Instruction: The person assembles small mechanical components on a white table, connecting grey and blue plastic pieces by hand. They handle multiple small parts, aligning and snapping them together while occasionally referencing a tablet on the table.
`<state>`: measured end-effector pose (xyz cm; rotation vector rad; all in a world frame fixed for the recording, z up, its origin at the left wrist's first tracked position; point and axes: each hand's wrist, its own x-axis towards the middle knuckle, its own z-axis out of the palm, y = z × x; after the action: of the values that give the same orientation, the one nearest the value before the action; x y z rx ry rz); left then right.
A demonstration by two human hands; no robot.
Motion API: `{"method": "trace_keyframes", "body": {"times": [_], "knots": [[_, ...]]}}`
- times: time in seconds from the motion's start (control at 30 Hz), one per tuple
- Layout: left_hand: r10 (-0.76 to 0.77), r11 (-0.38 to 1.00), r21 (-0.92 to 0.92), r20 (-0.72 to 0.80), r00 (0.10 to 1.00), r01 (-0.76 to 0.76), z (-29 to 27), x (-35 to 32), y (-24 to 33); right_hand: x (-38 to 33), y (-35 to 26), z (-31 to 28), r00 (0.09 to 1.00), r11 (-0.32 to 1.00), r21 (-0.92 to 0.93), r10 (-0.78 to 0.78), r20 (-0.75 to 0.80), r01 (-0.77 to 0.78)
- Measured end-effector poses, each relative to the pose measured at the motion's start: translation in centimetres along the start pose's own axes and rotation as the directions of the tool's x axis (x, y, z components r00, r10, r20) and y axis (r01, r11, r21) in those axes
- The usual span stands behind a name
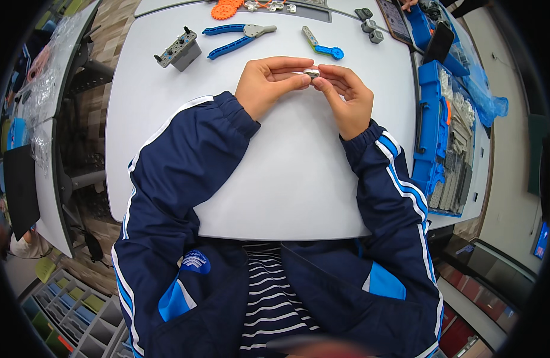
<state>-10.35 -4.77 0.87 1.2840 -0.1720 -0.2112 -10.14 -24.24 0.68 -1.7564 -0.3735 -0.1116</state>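
Head view, looking down on a white table. Left hand curled, fingertips pinched onto a small grey-and-white part, thumb underneath. Right hand likewise curled, fingertips closed on the same part from the other side; knuckles bent, palm turned inward. Part held between the two hands, just above the tabletop, near the far middle of the table; too small to tell its exact shape. Both forearms in dark blue jacket sleeves with white and light blue stripes. Beyond the hands: blue-handled pliers, a grey block with a strip of holes, a grey bar ending in a blue gear. Orange gears at the far edge. Two small grey cubes to the far right. Blue parts case along the right edge, open, filled with grey pieces.
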Motion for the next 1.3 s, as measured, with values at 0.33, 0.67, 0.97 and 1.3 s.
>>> {"method": "trace_keyframes", "body": {"times": [0.33, 0.67, 0.97, 1.3], "knots": [[0.027, 1.0, 0.009, 0.02, 0.999, -0.028, 0.0, -0.02, 0.06, 0.15, -0.51, -0.06, 0.984, 0.962, -0.21, -0.179, 0.004, 0.176], [0.065, 0.996, 0.051, 0.043, 0.997, -0.067, 0.06, -0.21, 0.1, 0.09, -0.46, -0.39, 0.975, 0.946, -0.237, -0.223, 0.023, 0.222], [0.082, 0.996, 0.032, 0.035, 0.996, -0.084, 0.18, -0.25, 0.05, 0.21, -0.69, -0.2, 0.975, 0.952, -0.214, -0.222, 0.0, 0.217], [0.132, 0.987, 0.086, 0.026, 0.991, -0.133, 0.19, -0.13, -0.05, 0.19, -0.37, -0.22, 0.949, 0.901, -0.306, -0.315, 0.025, 0.307]]}}
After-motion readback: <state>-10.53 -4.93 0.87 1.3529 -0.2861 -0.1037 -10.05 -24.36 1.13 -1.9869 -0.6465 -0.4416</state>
